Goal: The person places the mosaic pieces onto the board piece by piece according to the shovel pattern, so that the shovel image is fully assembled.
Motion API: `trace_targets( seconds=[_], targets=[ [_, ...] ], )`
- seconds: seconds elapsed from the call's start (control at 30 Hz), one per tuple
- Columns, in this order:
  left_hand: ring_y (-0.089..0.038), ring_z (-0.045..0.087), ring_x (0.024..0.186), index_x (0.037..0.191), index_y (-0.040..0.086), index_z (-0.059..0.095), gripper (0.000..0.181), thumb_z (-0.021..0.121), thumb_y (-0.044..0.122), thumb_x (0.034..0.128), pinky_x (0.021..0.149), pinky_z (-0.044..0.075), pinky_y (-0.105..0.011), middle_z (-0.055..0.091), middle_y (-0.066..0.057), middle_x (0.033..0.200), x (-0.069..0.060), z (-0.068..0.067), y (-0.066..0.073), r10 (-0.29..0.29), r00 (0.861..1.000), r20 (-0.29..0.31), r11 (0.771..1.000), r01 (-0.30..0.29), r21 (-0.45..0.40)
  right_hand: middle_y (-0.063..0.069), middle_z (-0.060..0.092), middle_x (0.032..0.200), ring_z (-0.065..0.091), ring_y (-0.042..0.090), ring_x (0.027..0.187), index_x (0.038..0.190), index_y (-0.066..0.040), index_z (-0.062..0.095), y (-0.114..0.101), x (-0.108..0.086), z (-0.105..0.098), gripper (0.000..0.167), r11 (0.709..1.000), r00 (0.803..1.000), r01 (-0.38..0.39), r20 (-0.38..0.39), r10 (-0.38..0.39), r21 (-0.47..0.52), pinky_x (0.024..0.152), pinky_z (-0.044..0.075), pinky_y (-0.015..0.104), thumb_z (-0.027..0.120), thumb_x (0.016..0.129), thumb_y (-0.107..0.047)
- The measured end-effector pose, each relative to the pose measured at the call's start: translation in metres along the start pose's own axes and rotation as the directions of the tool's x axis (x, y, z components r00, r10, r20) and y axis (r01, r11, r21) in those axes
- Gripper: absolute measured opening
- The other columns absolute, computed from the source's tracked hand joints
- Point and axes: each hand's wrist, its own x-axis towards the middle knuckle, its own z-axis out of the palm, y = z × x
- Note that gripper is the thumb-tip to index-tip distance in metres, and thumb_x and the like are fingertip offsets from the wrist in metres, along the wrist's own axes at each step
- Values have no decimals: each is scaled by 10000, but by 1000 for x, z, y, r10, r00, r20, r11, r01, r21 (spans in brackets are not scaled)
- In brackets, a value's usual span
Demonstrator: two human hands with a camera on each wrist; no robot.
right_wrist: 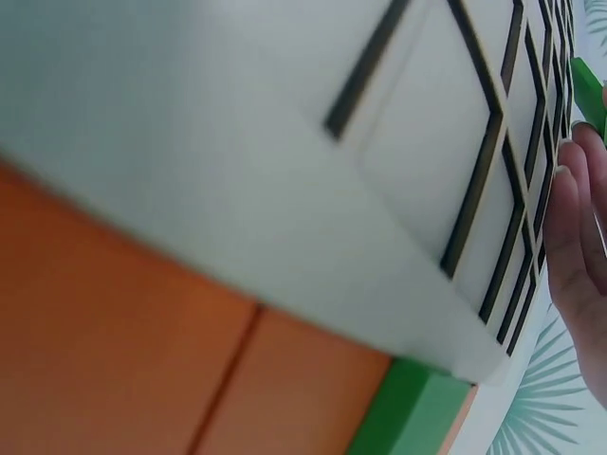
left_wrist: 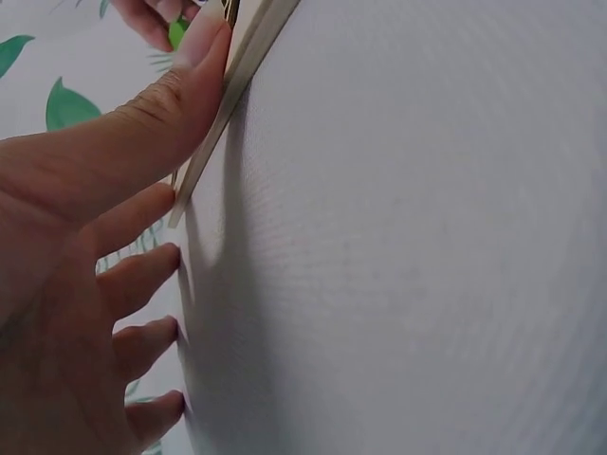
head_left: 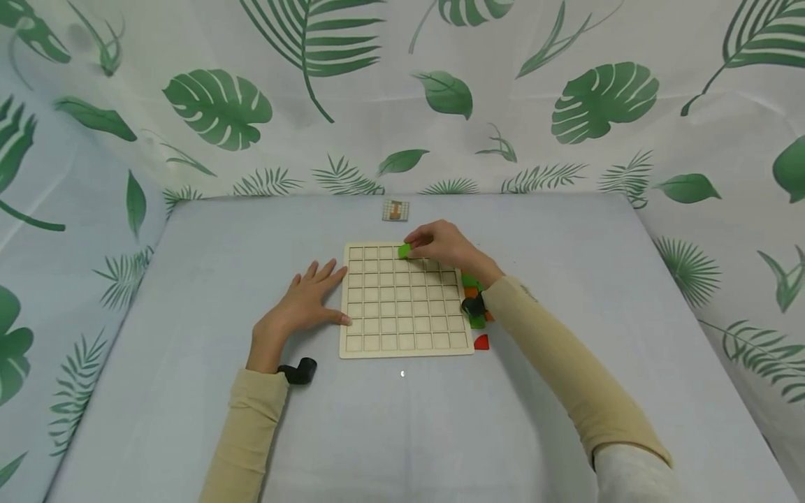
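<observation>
A square wooden grid board (head_left: 380, 354) lies flat on the table, its cells bare except where my right hand works. That right hand (head_left: 443, 243) pinches a small green tile (head_left: 404, 251) over a cell in the far row, near the middle. In the right wrist view the green tile (right_wrist: 588, 93) shows at the fingertips, at the far side of the grid. My left hand (head_left: 305, 300) lies with spread, straight fingers at the board's left edge. Its thumb (left_wrist: 180, 100) touches the board's rim, while the other fingertips rest on the table.
Along the board's right side lie several green and orange tiles (head_left: 471, 292), partly hidden by the right wrist. A red quarter-round tile (head_left: 481, 342) sits near the front right corner. Behind the board is a small patterned card (head_left: 395, 210). A leaf-print curtain (head_left: 503, 91) stands at the back.
</observation>
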Motion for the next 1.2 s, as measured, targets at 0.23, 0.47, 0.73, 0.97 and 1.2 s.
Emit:
trace_targets(
  seconds=[0.23, 0.47, 0.73, 0.97, 1.2],
  targets=[
    [-439, -18, 1588, 1649, 127, 240, 1024, 830, 393, 855, 1263, -5, -652, 108, -157, 1728, 0, 0, -2, 9, 1000, -6, 1000, -9, -13, 133, 735, 1153, 670, 273, 1054, 1259, -49, 723, -3, 4, 4, 331, 999, 1000, 15, -6, -15, -45, 955, 545, 443, 742, 956, -181],
    [-453, -4, 1584, 1646, 119, 248, 1021, 830, 398, 855, 1258, 5, -665, 118, -167, 1724, 0, 1, -4, 15, 1000, -15, 1000, -15, -13, 133, 734, 1106, 675, 278, 1009, 1247, -47, 729, -5, 7, 6, 324, 997, 1000, 23, -16, -24, -73, 918, 546, 440, 745, 951, -178],
    [-446, -11, 1586, 1647, 121, 245, 1023, 833, 393, 855, 1262, -2, -656, 113, -159, 1727, 1, 2, -3, 8, 1000, -14, 1000, -8, -10, 135, 730, 1116, 673, 279, 1015, 1257, -46, 724, -4, 8, 6, 333, 996, 999, 29, -13, -30, -86, 914, 546, 436, 744, 955, -184],
    [-444, -18, 1586, 1648, 122, 238, 1027, 832, 394, 855, 1263, -7, -652, 105, -158, 1728, 0, 1, -1, 8, 1000, -4, 1000, -8, -18, 141, 722, 1169, 660, 279, 1073, 1268, -47, 716, 1, 1, -1, 335, 999, 1000, -5, -27, 3, -54, 966, 539, 448, 734, 962, -182],
    [-435, -36, 1588, 1653, 129, 223, 1028, 827, 388, 862, 1263, -21, -647, 92, -153, 1731, 1, 1, -3, 5, 1000, 2, 1000, -5, -26, 152, 730, 1153, 667, 286, 1062, 1254, -43, 727, 7, -3, -6, 334, 998, 999, 8, -35, -10, -66, 972, 535, 452, 746, 953, -186]
  ],
)
